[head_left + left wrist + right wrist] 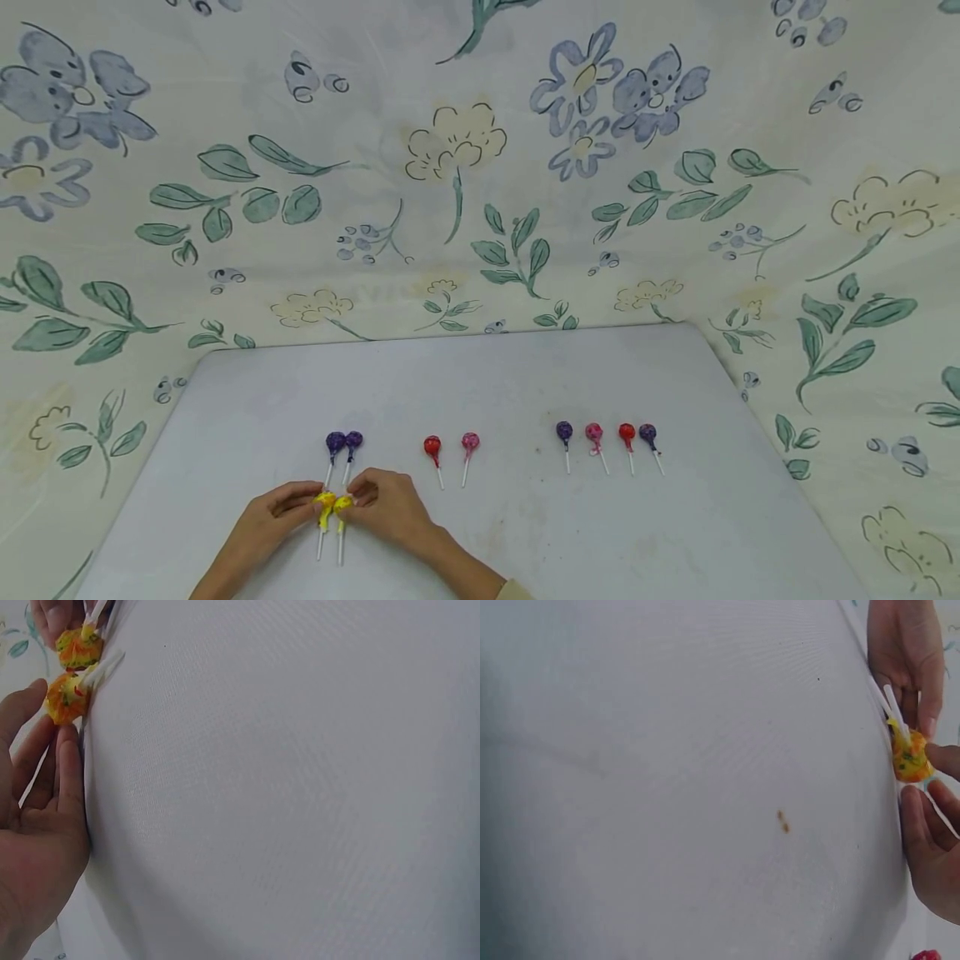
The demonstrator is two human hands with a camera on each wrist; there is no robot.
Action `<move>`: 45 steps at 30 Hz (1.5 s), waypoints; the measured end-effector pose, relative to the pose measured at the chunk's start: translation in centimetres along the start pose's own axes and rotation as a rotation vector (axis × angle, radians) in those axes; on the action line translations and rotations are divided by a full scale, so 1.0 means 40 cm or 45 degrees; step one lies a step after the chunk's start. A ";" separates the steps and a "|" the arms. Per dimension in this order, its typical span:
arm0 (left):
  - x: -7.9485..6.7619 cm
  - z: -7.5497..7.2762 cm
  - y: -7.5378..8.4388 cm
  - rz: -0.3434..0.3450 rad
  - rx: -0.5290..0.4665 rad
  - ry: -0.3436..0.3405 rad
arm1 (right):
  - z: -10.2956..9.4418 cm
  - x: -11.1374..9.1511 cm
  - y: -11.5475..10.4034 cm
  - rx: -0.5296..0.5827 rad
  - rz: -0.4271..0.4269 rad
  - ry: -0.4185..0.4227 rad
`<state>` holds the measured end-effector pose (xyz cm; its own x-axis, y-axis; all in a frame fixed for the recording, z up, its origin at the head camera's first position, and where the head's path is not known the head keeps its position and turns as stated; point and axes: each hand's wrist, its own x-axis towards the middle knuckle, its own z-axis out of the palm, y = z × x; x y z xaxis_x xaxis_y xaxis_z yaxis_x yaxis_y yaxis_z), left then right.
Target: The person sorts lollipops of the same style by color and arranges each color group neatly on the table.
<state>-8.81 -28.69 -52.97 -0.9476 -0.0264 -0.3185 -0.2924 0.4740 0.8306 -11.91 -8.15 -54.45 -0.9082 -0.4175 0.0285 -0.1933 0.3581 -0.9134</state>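
Observation:
Two yellow-wrapped lollipops lie side by side at the front left, their white sticks toward me. My left hand [272, 521] pinches the head of the left yellow lollipop [325, 500] between thumb and fingers, which the left wrist view shows as a yellow-orange wrapper [67, 701]. From the other side, my right hand [393, 507] pinches the right yellow lollipop [342, 504]; its wrapper [911, 761] appears at the right edge of the right wrist view. Just beyond the fingers lie two purple lollipops, one left [335, 442] and one right [353, 439], their stick ends close to the yellow heads.
A red lollipop [432, 447] and a pink lollipop [470, 442] lie right of my hands. Farther right is a row: purple [564, 431], pink lollipop [594, 432], red lollipop [627, 432] and another purple lollipop [648, 433]. Floral cloth [450, 250] rises behind the white table [480, 375].

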 end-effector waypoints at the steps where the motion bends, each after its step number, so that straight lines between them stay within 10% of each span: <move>1: -0.001 0.001 0.001 -0.007 -0.003 0.005 | -0.001 0.000 0.001 -0.001 -0.001 0.001; 29: 0.007 -0.008 -0.010 -0.013 0.075 0.153 | -0.152 -0.024 -0.027 0.113 -0.095 0.100; 45: 0.032 0.016 0.130 0.307 -0.028 0.118 | -0.286 -0.045 0.028 0.078 -0.095 0.235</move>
<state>-11.47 -25.68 -49.34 -0.9977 0.0044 -0.0678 -0.0583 0.4568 0.8876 -14.75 2.56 -50.89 -0.9459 -0.2790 0.1655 -0.2446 0.2781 -0.9289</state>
